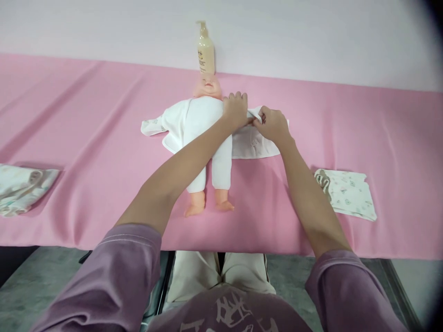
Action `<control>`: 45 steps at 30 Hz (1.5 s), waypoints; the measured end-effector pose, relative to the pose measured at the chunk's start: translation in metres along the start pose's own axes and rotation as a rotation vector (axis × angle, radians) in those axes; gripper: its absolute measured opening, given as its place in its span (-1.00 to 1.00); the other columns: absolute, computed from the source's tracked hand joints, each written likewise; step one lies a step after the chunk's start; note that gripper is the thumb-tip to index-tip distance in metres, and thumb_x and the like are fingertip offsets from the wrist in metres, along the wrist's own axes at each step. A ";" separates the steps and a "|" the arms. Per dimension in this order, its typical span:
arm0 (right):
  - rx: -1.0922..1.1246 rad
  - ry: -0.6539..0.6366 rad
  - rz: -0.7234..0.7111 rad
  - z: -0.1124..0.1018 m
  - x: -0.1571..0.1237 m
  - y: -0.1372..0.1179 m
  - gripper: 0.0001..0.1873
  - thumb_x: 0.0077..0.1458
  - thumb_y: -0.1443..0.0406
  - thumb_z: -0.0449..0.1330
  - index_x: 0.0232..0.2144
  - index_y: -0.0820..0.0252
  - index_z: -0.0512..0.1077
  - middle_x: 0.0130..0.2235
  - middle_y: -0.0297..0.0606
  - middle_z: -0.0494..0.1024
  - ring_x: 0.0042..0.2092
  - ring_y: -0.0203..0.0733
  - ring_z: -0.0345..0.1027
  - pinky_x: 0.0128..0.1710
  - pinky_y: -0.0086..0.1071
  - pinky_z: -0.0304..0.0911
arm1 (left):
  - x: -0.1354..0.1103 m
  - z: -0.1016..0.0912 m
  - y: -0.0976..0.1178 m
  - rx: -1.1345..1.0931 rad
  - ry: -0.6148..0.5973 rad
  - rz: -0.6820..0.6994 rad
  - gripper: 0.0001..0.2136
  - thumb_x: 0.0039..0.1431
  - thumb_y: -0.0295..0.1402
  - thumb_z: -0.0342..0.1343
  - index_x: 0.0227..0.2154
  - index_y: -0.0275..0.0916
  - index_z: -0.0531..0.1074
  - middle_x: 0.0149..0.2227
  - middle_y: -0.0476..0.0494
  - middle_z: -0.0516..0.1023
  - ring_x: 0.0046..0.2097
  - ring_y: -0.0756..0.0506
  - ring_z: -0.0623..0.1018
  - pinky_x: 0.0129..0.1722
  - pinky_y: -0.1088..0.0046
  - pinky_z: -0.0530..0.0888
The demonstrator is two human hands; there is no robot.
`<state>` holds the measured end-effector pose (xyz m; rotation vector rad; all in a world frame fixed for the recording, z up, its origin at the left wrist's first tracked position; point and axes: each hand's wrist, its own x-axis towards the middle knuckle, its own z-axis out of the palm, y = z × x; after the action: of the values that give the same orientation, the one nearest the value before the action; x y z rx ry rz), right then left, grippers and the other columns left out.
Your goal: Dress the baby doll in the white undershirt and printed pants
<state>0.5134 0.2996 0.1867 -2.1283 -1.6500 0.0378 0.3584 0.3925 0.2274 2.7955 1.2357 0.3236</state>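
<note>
A baby doll (208,87) lies on its back on the pink-covered table, its feet towards me. It wears white trousers (221,166) and a white jacket (175,120), spread out under it on both sides. One sleeve (152,127) reaches out to the left with its cuff turned back, showing a print. My left hand (236,110) is closed at the doll's right-side shoulder; what lies under its fingers is hidden. Beside it, my right hand (272,124) pinches the jacket's white sleeve (255,113) on the right, above the spread jacket front.
A pump bottle (206,55) stands behind the doll's head, by the white wall. Folded printed cloth (24,186) lies at the left front of the pink table cover (104,184). Another folded printed cloth (351,191) lies right of my right forearm.
</note>
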 end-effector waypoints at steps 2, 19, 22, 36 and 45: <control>0.088 0.018 -0.005 0.009 0.001 -0.003 -0.75 0.59 0.00 0.23 -0.03 -0.02 0.55 -0.17 -0.05 0.64 -0.03 0.27 0.53 0.10 0.10 0.50 | 0.002 0.006 -0.002 0.011 0.015 0.034 -0.31 0.49 -0.31 0.43 0.56 -0.48 0.44 0.53 -0.77 0.50 0.55 -0.65 0.49 0.56 -0.22 0.39; 0.004 -0.073 0.097 0.011 -0.015 -0.017 -0.32 0.17 0.00 0.64 0.12 0.15 0.46 0.06 0.21 0.62 0.19 0.63 0.54 0.26 0.51 0.46 | 0.039 -0.026 -0.058 0.126 -0.067 0.291 -0.63 0.61 -0.48 0.13 0.22 -0.12 0.79 0.29 -0.40 0.74 0.45 -0.51 0.59 0.49 -0.23 0.42; -0.049 -0.148 0.129 0.008 -0.021 -0.019 -0.52 0.25 0.06 0.55 0.00 0.11 0.45 -0.09 0.18 0.63 0.09 0.63 0.59 0.16 0.47 0.50 | 0.041 -0.026 -0.059 0.115 -0.061 0.346 -0.59 0.48 -0.60 0.12 0.15 -0.23 0.81 0.27 -0.50 0.76 0.47 -0.54 0.62 0.46 -0.19 0.47; 0.085 -0.264 -0.015 -0.005 -0.063 -0.064 -0.57 0.38 0.05 0.44 -0.31 -0.02 0.27 -0.13 -0.05 0.67 -0.07 0.21 0.56 -0.05 0.00 0.41 | -0.017 -0.034 -0.096 -0.090 0.086 0.278 -0.54 0.51 -0.49 0.04 0.28 -0.21 0.71 0.35 -0.36 0.74 0.42 -0.35 0.64 0.53 0.04 0.51; 0.187 -0.001 0.033 0.016 -0.109 -0.034 -0.41 0.26 -0.19 0.49 -0.06 -0.01 0.34 0.16 0.15 0.66 0.20 0.46 0.54 0.29 0.34 0.47 | -0.165 -0.023 -0.187 -0.175 0.262 -0.249 -0.63 0.64 -0.24 0.05 0.35 -0.14 0.54 0.42 -0.37 0.59 0.47 -0.43 0.51 0.64 -0.05 0.38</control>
<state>0.4464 0.2104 0.1576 -2.0143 -1.5473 0.1951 0.1098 0.3961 0.1951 2.4761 1.5065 0.7572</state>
